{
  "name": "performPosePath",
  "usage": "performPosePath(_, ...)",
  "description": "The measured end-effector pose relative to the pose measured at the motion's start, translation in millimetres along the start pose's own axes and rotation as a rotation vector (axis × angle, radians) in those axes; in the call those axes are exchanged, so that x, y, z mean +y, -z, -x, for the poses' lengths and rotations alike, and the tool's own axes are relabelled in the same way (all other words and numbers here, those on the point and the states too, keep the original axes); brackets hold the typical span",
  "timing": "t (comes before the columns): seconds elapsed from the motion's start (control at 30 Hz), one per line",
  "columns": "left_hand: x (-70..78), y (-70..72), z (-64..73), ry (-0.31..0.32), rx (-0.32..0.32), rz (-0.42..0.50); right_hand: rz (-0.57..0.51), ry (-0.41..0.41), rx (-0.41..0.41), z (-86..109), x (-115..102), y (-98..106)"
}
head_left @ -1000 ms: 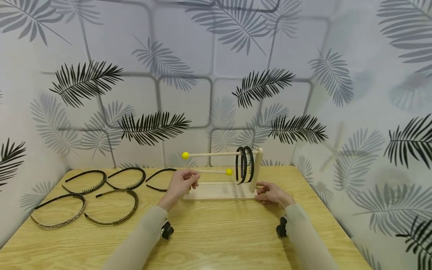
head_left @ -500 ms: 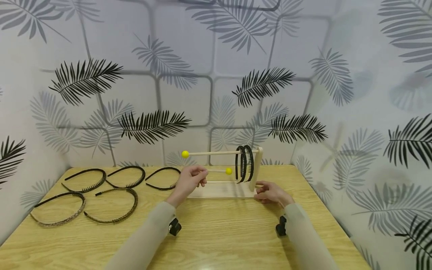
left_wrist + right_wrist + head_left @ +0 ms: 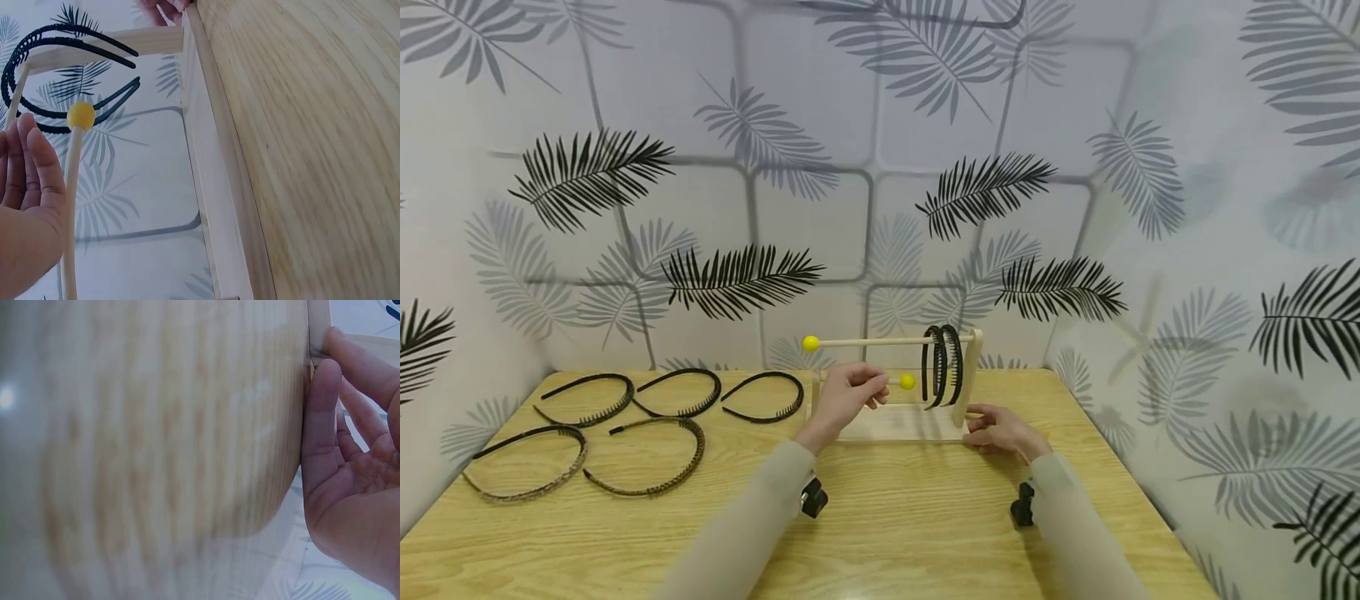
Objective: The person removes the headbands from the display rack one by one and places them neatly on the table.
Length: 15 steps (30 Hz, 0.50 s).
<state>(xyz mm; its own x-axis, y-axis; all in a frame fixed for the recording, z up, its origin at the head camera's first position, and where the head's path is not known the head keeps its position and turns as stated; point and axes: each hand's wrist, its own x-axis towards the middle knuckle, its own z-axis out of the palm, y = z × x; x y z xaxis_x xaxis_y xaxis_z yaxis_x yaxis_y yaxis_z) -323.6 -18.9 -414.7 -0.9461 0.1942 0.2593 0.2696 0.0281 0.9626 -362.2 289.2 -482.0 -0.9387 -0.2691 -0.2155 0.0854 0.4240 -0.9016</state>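
Note:
A pale wooden headband stand (image 3: 898,423) has an upright post at its right end and two rods tipped with yellow balls. Two black toothed headbands (image 3: 956,367) hang from the upper rod (image 3: 872,342) near that post. My left hand (image 3: 844,400) is at the lower rod, left of its yellow ball (image 3: 907,382). In the left wrist view, its fingers (image 3: 31,169) are loosely extended beside the rod and hold nothing. My right hand (image 3: 1000,429) grips the stand's right end; the right wrist view shows the thumb (image 3: 323,394) and a finger at the base corner.
Several more headbands lie on the wooden table (image 3: 895,525) to the left, among them a black one (image 3: 763,375) close to the stand and a brown patterned one (image 3: 700,454) nearer the front. A leaf-patterned covering (image 3: 880,208) closes off the back and sides.
My left hand has moved right along the lower rod, from the stand's left end toward the yellow ball, uncovering the nearest table headband. My right hand stays at the stand's right end.

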Motion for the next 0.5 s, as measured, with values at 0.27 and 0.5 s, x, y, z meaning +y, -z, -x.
performPosePath(0.27, 3.4, -19.5, 0.3, -0.044, -0.038, 0.030, 0.005, -0.007, 0.006, 1.1, -1, 0)
performPosePath(0.5, -9.4, -36.4, -9.0, -0.065, -0.014, 0.077, 0.006, -0.022, 0.016, 1.7, -2, -1)
